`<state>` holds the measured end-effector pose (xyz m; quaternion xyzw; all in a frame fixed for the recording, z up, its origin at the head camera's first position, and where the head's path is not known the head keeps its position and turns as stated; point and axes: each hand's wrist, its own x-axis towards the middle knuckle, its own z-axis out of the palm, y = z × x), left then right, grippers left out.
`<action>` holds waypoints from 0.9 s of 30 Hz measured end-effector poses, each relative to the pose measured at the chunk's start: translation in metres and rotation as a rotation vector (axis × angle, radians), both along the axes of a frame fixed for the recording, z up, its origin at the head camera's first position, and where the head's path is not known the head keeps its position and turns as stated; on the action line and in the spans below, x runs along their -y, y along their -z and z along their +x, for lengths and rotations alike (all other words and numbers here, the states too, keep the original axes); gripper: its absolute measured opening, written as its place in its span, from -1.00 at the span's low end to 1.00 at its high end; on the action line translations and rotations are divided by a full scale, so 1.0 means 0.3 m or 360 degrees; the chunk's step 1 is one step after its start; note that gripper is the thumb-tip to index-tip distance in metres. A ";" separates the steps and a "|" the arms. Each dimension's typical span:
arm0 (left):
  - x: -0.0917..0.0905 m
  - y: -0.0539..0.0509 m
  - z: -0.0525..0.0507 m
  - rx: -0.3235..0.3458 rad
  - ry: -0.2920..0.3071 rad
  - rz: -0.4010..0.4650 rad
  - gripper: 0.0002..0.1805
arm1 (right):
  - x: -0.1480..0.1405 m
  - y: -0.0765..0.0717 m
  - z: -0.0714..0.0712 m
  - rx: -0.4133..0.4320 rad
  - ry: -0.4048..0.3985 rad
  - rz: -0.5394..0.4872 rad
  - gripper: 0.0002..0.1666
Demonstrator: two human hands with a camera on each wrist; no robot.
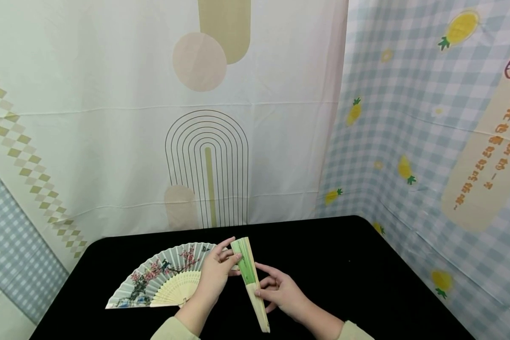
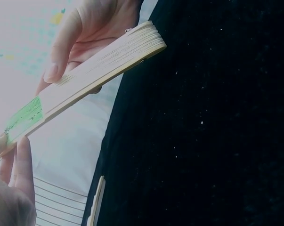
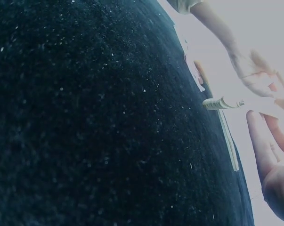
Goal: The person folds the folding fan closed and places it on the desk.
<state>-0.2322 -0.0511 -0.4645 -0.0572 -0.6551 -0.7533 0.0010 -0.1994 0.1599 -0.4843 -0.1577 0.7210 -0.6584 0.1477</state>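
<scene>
"So, what are you holding, and where does it sit?"

"You have a folded fan (image 1: 250, 276) at the lower centre of the head view, tilted so its top end leans left. Its upper part is bright green with darker green marks; the lower part is bare, pale wood. In the left wrist view you can see the sticks stacked in thin layers at the wooden end."

"And your hands?"

"Your left hand (image 1: 217, 271) pinches the green end between thumb and fingers. Your right hand (image 1: 284, 293) pinches the fan along its wooden part, thumb on the near face, fingers partly hidden behind."

"Is something else beside you?"

"Yes, a spread fan (image 1: 146, 278) at the lower left, partly hidden by your left hand. It has pink blossom on a pale leaf and cream ribs."

"What about the surface and the room?"

"Your table (image 1: 323, 255) is black with rounded far corners, and the wrist views show pale specks on it. Facing you hangs a pale curtain (image 1: 289, 156) with nested arch lines and a pink circle. At the right you have a blue-and-white checked cloth (image 1: 391, 118) with yellow pineapples and a beige panel of orange characters."
</scene>
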 end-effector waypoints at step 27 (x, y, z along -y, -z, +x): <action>0.002 -0.004 0.005 0.0022 -0.0004 0.0014 -0.40 | 0.007 0.004 0.003 -0.0071 0.0065 0.0056 -0.19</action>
